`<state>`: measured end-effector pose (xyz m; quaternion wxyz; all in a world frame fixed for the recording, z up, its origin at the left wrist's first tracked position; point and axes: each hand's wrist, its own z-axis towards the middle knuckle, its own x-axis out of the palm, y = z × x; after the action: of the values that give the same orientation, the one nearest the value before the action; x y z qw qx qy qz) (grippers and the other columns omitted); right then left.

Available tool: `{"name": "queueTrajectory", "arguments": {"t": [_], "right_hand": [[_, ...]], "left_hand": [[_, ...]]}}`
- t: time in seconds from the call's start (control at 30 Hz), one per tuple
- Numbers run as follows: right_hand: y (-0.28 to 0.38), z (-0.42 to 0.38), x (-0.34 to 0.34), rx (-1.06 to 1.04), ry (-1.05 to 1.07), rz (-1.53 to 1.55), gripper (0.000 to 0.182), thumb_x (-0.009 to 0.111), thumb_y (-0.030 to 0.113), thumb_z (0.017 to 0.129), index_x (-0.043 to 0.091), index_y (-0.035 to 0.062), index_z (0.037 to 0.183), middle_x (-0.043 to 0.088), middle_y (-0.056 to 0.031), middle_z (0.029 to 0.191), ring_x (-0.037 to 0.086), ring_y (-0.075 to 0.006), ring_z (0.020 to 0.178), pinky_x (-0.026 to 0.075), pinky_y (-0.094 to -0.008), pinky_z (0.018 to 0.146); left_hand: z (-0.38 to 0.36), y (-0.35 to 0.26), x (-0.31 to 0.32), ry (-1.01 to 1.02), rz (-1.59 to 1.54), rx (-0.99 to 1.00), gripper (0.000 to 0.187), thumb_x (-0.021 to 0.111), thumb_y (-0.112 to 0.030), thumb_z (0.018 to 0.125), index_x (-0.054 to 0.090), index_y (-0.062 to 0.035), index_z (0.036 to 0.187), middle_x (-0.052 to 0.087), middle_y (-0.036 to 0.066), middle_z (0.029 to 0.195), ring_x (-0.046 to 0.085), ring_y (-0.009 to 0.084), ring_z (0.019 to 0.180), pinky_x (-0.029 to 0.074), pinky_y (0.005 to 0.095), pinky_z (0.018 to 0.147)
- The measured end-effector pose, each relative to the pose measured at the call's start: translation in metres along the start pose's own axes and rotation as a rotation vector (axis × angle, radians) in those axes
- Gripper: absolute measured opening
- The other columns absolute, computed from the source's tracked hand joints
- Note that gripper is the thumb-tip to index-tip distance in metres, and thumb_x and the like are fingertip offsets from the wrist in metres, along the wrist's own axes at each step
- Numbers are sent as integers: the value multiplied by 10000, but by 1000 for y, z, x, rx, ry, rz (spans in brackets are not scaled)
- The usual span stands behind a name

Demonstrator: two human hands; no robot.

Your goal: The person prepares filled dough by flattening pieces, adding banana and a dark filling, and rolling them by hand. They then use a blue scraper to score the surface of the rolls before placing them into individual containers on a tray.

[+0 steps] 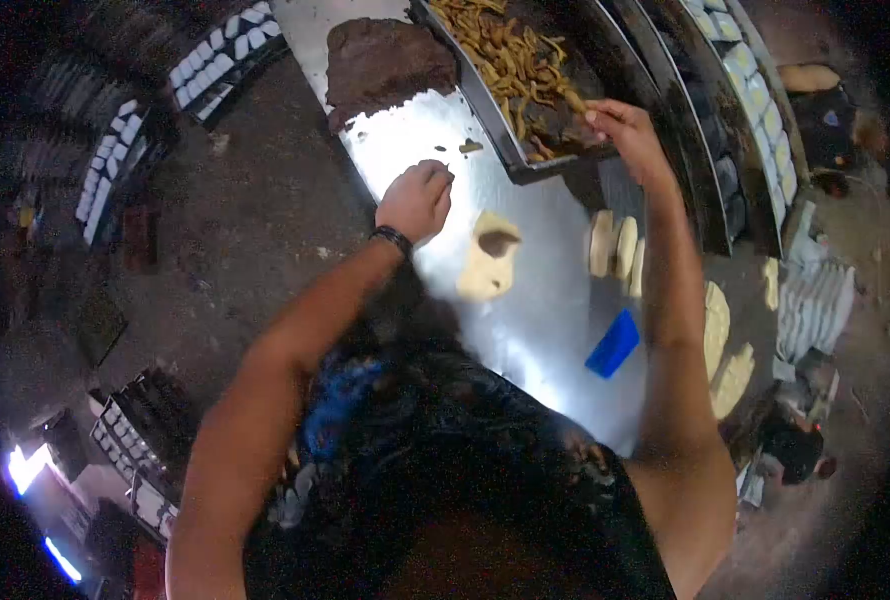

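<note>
My right hand point(625, 135) reaches over the near corner of a dark metal tray point(513, 160), fingers pinched on a yellow-brown strip. Many similar strips point(515, 70) lie heaped in the tray. My left hand point(415, 203), with a dark band at the wrist, is closed just above the shiny metal table point(555, 240). What its fingers hold, if anything, is hidden. Beside it lies a flat piece of pale dough point(482, 278) bearing a lump of dark brown filling point(497, 242). A small brown strip point(471, 146) rests on the table beyond my left hand.
A large brown mass point(390, 65) sits at the table's far end. Shaped dough pieces point(615, 245) and a blue scraper point(614, 344) lie to the right. Racks of trays with white pieces point(760, 90) stand at right and left point(220, 65). A person point(795, 445) is at far right.
</note>
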<state>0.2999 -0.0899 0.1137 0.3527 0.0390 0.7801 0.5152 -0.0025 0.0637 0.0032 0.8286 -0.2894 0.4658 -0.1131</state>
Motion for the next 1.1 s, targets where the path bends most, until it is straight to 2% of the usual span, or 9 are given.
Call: {"name": "queueTrajectory", "arguments": {"t": [0.17, 0.33, 0.4, 0.5, 0.63, 0.73, 0.93, 0.97, 1.1], "right_hand": [[-7, -29, 11, -122, -429, -222, 280, 694, 257, 828, 696, 45, 1012, 707, -80, 921, 653, -146, 846, 497, -279, 781], [-9, 57, 10, -18, -574, -512, 256, 657, 251, 862, 700, 108, 1069, 701, -97, 947, 660, -200, 827, 517, -345, 749], [-3, 95, 18, 52, -553, -566, 243, 647, 253, 860, 704, 129, 1061, 695, -115, 990, 667, -270, 888, 525, -420, 797], [-21, 141, 27, -20, -571, -606, 231, 639, 233, 863, 704, 142, 1065, 696, -120, 972, 664, -284, 885, 522, -432, 806], [-41, 164, 30, -184, -447, -928, 245, 645, 209, 846, 692, 69, 1042, 686, -180, 899, 669, -304, 820, 566, -400, 705], [-23, 164, 19, -100, -330, -989, 205, 638, 187, 850, 697, 69, 1007, 688, -171, 908, 671, -295, 817, 560, -414, 715], [-6, 109, -4, -173, -375, -387, 243, 690, 231, 795, 706, 55, 962, 704, -123, 904, 680, -217, 782, 530, -341, 719], [-7, 84, -2, -217, -366, -258, 252, 691, 252, 781, 712, 58, 940, 708, -114, 890, 681, -196, 768, 523, -324, 719], [26, -40, 37, -324, -232, -266, 231, 693, 155, 804, 710, 55, 1012, 705, -59, 870, 654, -137, 794, 514, -258, 690]], "left_hand": [[-3, 0, 1, -2, 15, 14, 193, 582, -119, 798, 615, -71, 982, 588, 112, 1043, 570, 310, 889, 488, 419, 774], [-1, 0, 0, 86, 27, -14, 180, 571, -134, 830, 623, -52, 982, 596, 127, 1042, 575, 318, 902, 487, 429, 785], [-1, 1, 1, 117, 30, -66, 200, 532, -150, 873, 615, -27, 1007, 599, 153, 1044, 571, 338, 931, 476, 439, 816], [3, -2, -2, 77, 1, -69, 194, 568, -76, 766, 596, -20, 950, 595, 175, 956, 567, 361, 907, 477, 452, 804], [4, -3, -1, 40, -26, -63, 190, 568, -76, 752, 592, -14, 930, 589, 172, 919, 569, 358, 874, 485, 443, 776], [3, 1, -1, 31, -51, -44, 196, 568, -77, 741, 591, -15, 925, 584, 170, 917, 567, 357, 861, 486, 444, 766], [-3, 3, 7, 66, -75, -164, 205, 560, -86, 736, 585, -5, 923, 575, 172, 912, 561, 362, 858, 482, 445, 754], [1, -2, -2, 27, 3, -5, 199, 555, -87, 733, 578, 2, 910, 572, 180, 887, 559, 375, 844, 479, 450, 761], [-4, 1, 3, 51, -3, -27, 215, 545, -84, 808, 608, -15, 1002, 591, 191, 1033, 559, 376, 952, 471, 431, 840]]}}
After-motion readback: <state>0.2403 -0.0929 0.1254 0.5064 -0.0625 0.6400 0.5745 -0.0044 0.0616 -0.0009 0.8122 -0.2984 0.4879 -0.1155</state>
